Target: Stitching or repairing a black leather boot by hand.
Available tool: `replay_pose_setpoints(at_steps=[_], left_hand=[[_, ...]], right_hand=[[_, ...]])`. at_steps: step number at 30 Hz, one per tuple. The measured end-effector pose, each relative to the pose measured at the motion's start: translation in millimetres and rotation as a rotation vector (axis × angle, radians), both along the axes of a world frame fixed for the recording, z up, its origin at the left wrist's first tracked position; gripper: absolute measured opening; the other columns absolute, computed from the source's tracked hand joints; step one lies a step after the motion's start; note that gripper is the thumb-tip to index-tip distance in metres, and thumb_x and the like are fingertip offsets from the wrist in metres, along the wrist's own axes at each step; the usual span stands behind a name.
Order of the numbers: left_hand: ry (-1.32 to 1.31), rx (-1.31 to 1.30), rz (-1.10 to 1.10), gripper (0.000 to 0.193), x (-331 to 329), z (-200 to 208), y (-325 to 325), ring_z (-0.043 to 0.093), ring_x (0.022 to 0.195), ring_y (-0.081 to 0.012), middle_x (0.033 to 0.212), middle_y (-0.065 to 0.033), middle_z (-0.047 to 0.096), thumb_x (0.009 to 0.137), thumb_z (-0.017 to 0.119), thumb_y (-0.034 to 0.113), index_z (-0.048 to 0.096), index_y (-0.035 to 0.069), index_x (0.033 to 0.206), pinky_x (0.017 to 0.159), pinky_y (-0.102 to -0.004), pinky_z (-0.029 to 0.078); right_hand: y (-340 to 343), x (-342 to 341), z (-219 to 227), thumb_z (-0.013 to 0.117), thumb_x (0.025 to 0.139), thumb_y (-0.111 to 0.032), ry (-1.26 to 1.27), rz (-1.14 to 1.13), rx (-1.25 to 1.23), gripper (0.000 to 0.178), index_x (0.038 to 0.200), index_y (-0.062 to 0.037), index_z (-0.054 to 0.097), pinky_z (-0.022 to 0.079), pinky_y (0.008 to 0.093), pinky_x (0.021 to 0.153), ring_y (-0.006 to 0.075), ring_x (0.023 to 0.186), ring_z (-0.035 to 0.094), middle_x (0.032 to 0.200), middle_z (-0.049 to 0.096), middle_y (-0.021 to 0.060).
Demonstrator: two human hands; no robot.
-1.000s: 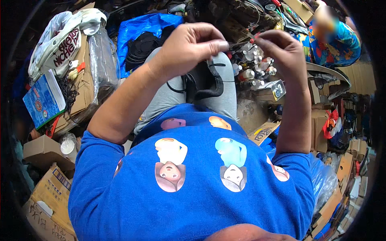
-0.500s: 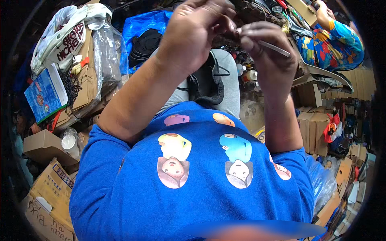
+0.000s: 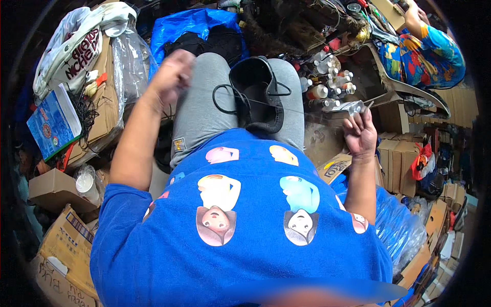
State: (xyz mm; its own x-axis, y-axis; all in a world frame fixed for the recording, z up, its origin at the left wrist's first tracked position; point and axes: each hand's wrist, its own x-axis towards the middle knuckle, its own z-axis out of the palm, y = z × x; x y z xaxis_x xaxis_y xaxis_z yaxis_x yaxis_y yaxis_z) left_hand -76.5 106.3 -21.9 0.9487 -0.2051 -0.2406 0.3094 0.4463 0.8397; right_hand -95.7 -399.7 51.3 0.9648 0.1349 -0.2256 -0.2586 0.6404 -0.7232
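Observation:
A black shoe (image 3: 279, 115) with loose laces rests in my lap between my grey-clad thighs. My left hand (image 3: 176, 77) is raised beside my left knee, its fingers curled together and slightly blurred; what they pinch, if anything, does not show. Off to the right of the shoe, my right hand (image 3: 360, 133) is closed with the thumb up, and a thin, light-coloured tool (image 3: 370, 104) pokes out at its fingertips. Between the shoe and this hand runs a faint thin line like thread (image 3: 312, 111). Neither hand touches the shoe.
Several small bottles (image 3: 340, 82) stand beyond my right knee. A blue plastic sheet (image 3: 171, 23) lies ahead to the left, near a blue book (image 3: 53, 123) and cardboard. Another person's patterned sleeve (image 3: 432, 59) shows at the far right, above stacked boxes (image 3: 399, 158).
My hands, held close together high up ahead, have parted and come down: the left outward to the left, the right down and toward me. The shoe is now fully uncovered.

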Motion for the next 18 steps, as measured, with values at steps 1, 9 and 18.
replay_pose_setpoints(at_steps=[1,9,18], left_hand=[[-0.060,0.005,0.182,0.011,5,-6,12,0.033,0.048,-0.0059,0.063,0.0048,0.038,0.097,0.055,0.021,0.051,0.013,0.090,0.044,-0.0230,0.030],[-0.288,0.309,0.185,0.016,26,46,-26,0.039,0.059,-0.0043,0.075,0.0033,0.051,0.096,0.057,0.023,0.061,0.009,0.105,0.052,-0.0194,0.032],[-0.768,0.388,-0.643,0.031,-43,133,-168,0.056,0.075,-0.0151,0.081,-0.0041,0.057,0.084,0.071,0.016,0.062,0.002,0.110,0.068,-0.0276,0.045]], right_hand=[[-12,-4,-10,0.049,0.100,-0.025,0.047,-0.133,-0.126,0.019,0.085,-0.0145,0.050,0.034,0.0270,0.061,0.0065,0.047,0.026,0.055,0.028,-0.0066],[-7,7,29,0.055,0.097,-0.028,-0.139,0.000,-0.428,0.019,0.096,-0.0089,0.056,0.043,0.0362,0.089,0.0217,0.097,0.057,0.096,0.060,0.0056],[129,23,145,0.054,0.097,-0.022,-0.862,0.417,-0.460,0.026,0.107,0.0001,0.063,0.044,0.0331,0.087,0.0169,0.089,0.057,0.094,0.061,0.0076]])
